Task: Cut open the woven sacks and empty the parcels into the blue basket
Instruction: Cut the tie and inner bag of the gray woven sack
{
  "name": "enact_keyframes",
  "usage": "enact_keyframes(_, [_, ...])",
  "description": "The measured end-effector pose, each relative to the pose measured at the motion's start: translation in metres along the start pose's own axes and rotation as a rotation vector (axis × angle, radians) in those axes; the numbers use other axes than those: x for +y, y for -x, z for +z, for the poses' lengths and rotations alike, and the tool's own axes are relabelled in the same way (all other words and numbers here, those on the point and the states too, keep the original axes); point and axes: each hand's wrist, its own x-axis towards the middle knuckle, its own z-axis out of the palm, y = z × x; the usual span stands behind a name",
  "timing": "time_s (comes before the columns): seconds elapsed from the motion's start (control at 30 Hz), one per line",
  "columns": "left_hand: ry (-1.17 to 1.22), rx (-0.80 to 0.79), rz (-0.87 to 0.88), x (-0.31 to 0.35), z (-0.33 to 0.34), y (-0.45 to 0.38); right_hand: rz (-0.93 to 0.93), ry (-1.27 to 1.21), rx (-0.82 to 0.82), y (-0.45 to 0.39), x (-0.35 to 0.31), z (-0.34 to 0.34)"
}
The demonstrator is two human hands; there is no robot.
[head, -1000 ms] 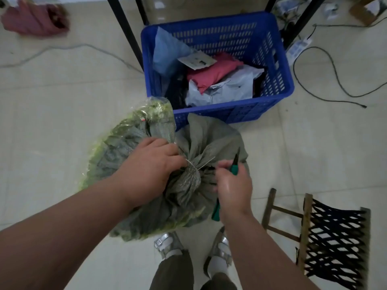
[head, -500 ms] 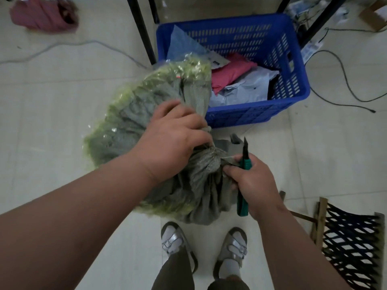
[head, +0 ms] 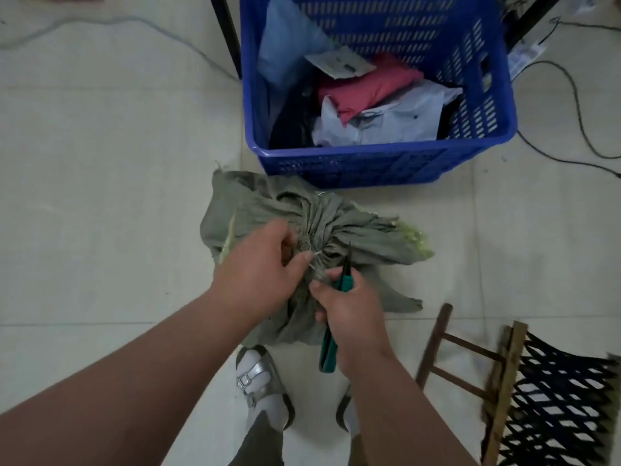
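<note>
A grey-green woven sack [head: 363, 237] stands on the floor in front of my feet, its neck bunched and tied with a thin tie [head: 316, 264]. My left hand [head: 258, 277] pinches the tie at the sack's neck. My right hand [head: 353, 314] grips green-handled cutters [head: 331, 344], their dark tip touching the bunched neck. Behind the sack stands the blue basket [head: 353, 169], holding several parcels: a pink one [head: 369, 85], a white one [head: 393, 122] and a pale blue one [head: 285, 52].
A wooden stool with a dark net seat [head: 551, 395] stands at my right. Black cables [head: 578, 105] trail over the tiles right of the basket, a grey cable [head: 141, 25] at far left. Black frame legs [head: 228, 35] flank the basket. My sandalled feet [head: 258, 381] are below the sack.
The sack has come down from in front of the basket to the floor and turned, its loose end now pointing right. My left hand shifted from gripping the neck to pinching the tie.
</note>
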Motion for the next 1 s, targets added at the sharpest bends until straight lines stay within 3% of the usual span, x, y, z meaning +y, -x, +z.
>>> enact_keyframes(0.1, [0.172,-0.007,-0.14,-0.007,0.035,0.002,-0.012,0.03,-0.022,-0.008,0.006,-0.014])
enact_keyframes(0.27, [0.556,-0.099,-0.539,0.004,0.058,-0.001,-0.067,0.163,-0.122,-0.014,0.002,-0.025])
enact_keyframes(0.4, [0.775,-0.139,-0.67,0.004,0.054,-0.007,-0.057,0.209,-0.197,-0.014,0.005,-0.028])
enact_keyframes(0.63, [0.695,0.105,-0.551,-0.003,0.052,-0.007,0.034,-0.006,-0.153,-0.013,0.006,-0.025])
enact_keyframes(0.77, [0.677,0.148,-0.408,-0.006,0.045,-0.002,-0.057,0.088,-0.13,-0.012,0.004,-0.03])
enact_keyframes(0.9, [0.519,0.137,-0.275,-0.01,0.043,-0.002,-0.249,0.248,-0.233,-0.007,0.007,-0.022])
enact_keyframes(1.0, [0.457,0.144,-0.264,-0.014,0.039,-0.005,-0.223,0.334,-0.299,-0.009,0.009,-0.012])
